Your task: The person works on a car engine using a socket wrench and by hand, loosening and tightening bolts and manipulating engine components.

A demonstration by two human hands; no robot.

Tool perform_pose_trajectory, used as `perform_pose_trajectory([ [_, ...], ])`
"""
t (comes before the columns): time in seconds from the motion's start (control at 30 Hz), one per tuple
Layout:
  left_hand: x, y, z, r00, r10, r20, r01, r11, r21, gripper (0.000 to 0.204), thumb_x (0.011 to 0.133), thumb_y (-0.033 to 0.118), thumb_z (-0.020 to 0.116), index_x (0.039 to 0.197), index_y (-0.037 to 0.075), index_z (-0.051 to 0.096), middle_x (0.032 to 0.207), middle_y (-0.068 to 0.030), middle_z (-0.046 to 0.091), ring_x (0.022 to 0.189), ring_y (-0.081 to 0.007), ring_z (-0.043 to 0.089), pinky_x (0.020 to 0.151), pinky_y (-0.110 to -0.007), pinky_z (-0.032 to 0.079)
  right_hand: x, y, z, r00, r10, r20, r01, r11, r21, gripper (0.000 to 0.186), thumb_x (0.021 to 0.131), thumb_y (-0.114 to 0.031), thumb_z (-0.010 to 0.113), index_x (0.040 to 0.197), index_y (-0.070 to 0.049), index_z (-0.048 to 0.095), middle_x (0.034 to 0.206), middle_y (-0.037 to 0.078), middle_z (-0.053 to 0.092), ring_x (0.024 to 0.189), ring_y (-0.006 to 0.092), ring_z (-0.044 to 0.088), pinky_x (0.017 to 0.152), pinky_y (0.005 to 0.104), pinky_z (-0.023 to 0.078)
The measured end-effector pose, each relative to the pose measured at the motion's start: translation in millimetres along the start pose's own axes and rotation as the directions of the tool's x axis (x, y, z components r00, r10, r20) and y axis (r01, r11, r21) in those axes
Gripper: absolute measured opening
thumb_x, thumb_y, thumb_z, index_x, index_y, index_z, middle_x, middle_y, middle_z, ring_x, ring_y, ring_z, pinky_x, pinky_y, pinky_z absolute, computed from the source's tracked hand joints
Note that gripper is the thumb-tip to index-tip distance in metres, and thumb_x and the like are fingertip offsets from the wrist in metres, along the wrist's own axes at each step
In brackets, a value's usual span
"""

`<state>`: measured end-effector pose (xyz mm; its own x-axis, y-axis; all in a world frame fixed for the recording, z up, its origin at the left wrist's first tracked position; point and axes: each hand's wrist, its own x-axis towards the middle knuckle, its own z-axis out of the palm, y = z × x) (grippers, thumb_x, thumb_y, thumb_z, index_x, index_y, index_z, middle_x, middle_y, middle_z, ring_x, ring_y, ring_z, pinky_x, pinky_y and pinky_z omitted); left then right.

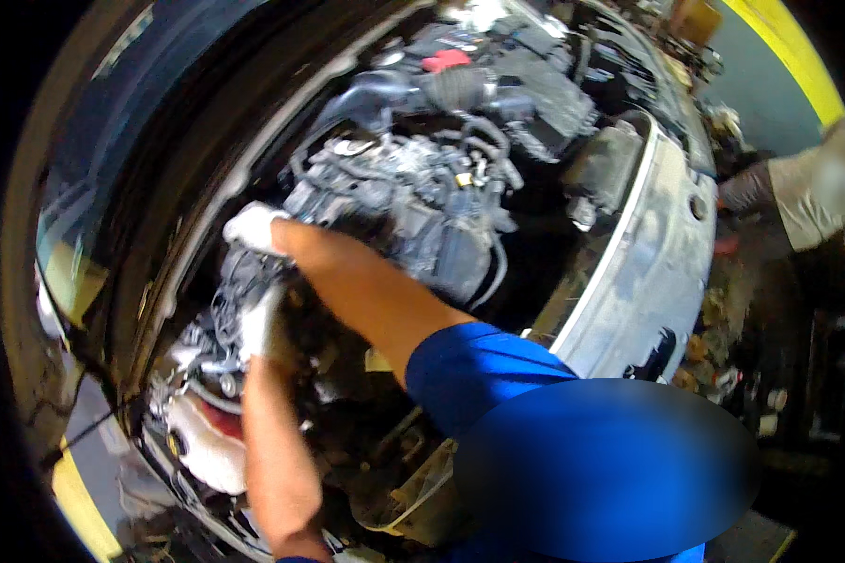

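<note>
Both my hands wear white gloves and reach into the rear of a car's engine bay. My right hand (255,229) is near the bay's back edge, beside the engine (399,192). Its fingers look curled, but blur hides what they hold, if anything. Just below it, my left hand (261,322) points into a bundle of dark hoses and wires (227,298). The left fingers are hidden among these parts and smeared by motion.
A white plastic reservoir (207,446) sits near my left forearm. The pale front bumper (643,244) and a headlight (606,169) are at right. Dark gaps surround the engine. Another person's arm (746,188) shows at far right, near clutter on the floor.
</note>
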<state>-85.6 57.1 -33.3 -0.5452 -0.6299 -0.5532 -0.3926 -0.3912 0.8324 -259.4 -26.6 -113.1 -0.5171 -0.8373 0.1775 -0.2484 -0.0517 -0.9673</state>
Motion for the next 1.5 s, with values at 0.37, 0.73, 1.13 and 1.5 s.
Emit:
perform_pose_trajectory([
  [0.37, 62, 49, -102, 0.901, 0.404, 0.158, -0.064, -0.237, 0.969, 0.054, 0.089, 0.047, 0.061, 0.118, 0.002, 0.061, 0.105, -0.0204, 0.069, 0.101, -0.0367, 0.066, 0.089, -0.045, 0.051, 12, 6, 33, 0.963, -0.265, 0.04, 0.228, 0.731, -0.643, 0.024, 0.084, -0.021, 0.058, 0.098, -0.011, 0.075, 0.098, 0.017, 0.071, 0.093, 0.036, 0.068, 0.085, 0.0432, 0.053],
  [0.73, 50, 4, -88, 0.955, 0.214, 0.206, -0.269, 0.918, 0.293, 0.031, 0.085, 0.013, 0.059, 0.115, 0.007, 0.061, 0.097, -0.0167, 0.066, 0.087, -0.028, 0.064, 0.081, -0.036, 0.051, 26, 45, 71, 0.955, -0.241, -0.171, 0.224, 0.968, -0.113, 0.022, 0.083, -0.022, 0.06, 0.096, -0.005, 0.063, 0.086, 0.02, 0.066, 0.081, 0.0366, 0.065, 0.071, 0.0459, 0.052],
  [1.13, 46, 37, -60, 0.869, 0.316, 0.381, -0.469, 0.772, 0.429, 0.047, 0.086, 0.027, 0.068, 0.123, 0.0, 0.059, 0.105, -0.0081, 0.066, 0.089, -0.0161, 0.06, 0.083, -0.032, 0.049, 14, 43, 58, 0.954, 0.26, -0.15, -0.206, 0.93, 0.304, 0.029, 0.092, -0.032, 0.053, 0.098, -0.005, 0.063, 0.084, 0.015, 0.059, 0.082, 0.0308, 0.058, 0.078, 0.0423, 0.048],
  [1.5, 63, 51, -58, 0.817, 0.539, 0.203, -0.193, -0.076, 0.978, 0.061, 0.089, 0.02, 0.053, 0.147, 0.006, 0.036, 0.118, -0.0259, 0.062, 0.107, -0.0425, 0.062, 0.092, -0.048, 0.048, 3, 46, 42, 0.986, 0.092, -0.137, -0.014, 0.875, 0.484, 0.035, 0.094, -0.041, 0.053, 0.087, -0.008, 0.063, 0.073, 0.009, 0.059, 0.073, 0.0252, 0.059, 0.065, 0.0397, 0.048],
])
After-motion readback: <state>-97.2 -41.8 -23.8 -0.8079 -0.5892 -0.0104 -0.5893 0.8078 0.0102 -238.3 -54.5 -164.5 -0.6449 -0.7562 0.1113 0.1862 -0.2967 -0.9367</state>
